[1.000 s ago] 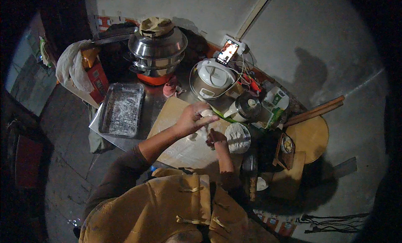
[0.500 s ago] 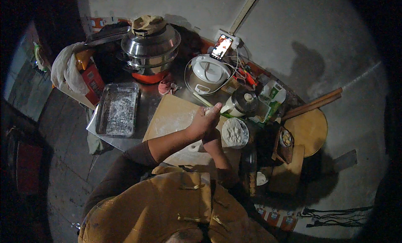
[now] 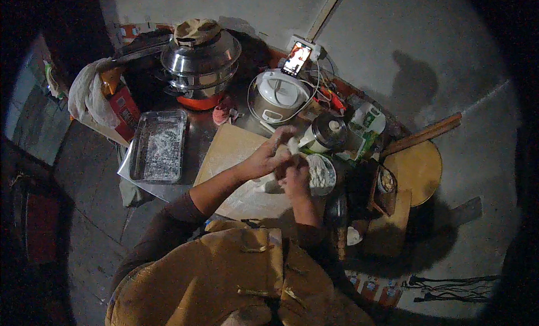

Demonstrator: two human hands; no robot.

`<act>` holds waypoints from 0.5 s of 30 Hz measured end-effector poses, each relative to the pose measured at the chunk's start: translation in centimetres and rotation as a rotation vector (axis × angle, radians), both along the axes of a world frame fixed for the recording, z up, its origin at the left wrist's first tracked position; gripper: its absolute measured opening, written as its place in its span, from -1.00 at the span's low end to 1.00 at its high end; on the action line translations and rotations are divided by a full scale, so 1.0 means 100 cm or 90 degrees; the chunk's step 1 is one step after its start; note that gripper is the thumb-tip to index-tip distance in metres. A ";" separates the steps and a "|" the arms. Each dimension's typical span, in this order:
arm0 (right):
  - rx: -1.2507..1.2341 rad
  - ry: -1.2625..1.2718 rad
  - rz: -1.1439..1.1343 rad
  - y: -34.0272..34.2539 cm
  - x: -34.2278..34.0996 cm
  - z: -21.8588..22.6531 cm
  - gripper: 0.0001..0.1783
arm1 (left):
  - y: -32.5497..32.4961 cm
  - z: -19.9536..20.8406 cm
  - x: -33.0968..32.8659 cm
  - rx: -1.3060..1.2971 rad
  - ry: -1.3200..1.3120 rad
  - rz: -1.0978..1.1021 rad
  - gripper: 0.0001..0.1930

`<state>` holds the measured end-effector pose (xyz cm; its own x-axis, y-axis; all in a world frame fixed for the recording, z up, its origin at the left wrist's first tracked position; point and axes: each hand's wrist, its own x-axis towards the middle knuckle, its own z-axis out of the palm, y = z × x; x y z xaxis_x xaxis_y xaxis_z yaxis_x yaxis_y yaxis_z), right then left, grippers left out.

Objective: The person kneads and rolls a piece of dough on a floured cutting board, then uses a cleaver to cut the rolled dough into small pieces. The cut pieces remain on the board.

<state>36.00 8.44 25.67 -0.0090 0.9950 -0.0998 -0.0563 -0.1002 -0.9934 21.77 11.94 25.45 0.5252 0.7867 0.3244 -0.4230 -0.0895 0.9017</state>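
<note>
Over the right part of a floury wooden board (image 3: 224, 157), my two hands are close together. My left hand (image 3: 268, 155) has its fingers reaching forward, with a small white lump, apparently dough, (image 3: 293, 145) at the fingertips. My right hand (image 3: 296, 179) is just below and to the right, its curled fingers blurred by motion and partly in shadow; whether it holds anything cannot be made out. Pale dough (image 3: 268, 185) lies on the board under my hands. Beside my right hand stands a bowl of white flour (image 3: 322, 173), its left side partly covered.
A floured glass tray (image 3: 158, 149) sits left of the board. Behind are a steel steamer pot (image 3: 200, 59), a rice cooker (image 3: 279, 99) and a lit phone (image 3: 297, 58) with cables. A lidded jar (image 3: 325, 134) and a green-white bag (image 3: 366, 127) stand to the right.
My hands have shifted a little to the right and my right hand has come up from beneath the left wrist to beside it. The white lump has moved right with the left hand.
</note>
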 end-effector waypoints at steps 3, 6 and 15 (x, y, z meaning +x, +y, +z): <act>0.088 0.186 -0.040 0.012 -0.002 0.031 -0.62 | -0.015 -0.024 0.010 -0.035 0.145 -0.165 -0.53; 0.098 0.251 0.001 0.019 0.004 0.056 -0.59 | -0.022 -0.041 0.024 -0.084 0.253 -0.037 -0.65; 0.130 0.338 0.019 0.010 0.008 0.082 -0.54 | -0.024 -0.057 0.020 0.016 0.362 0.031 -0.59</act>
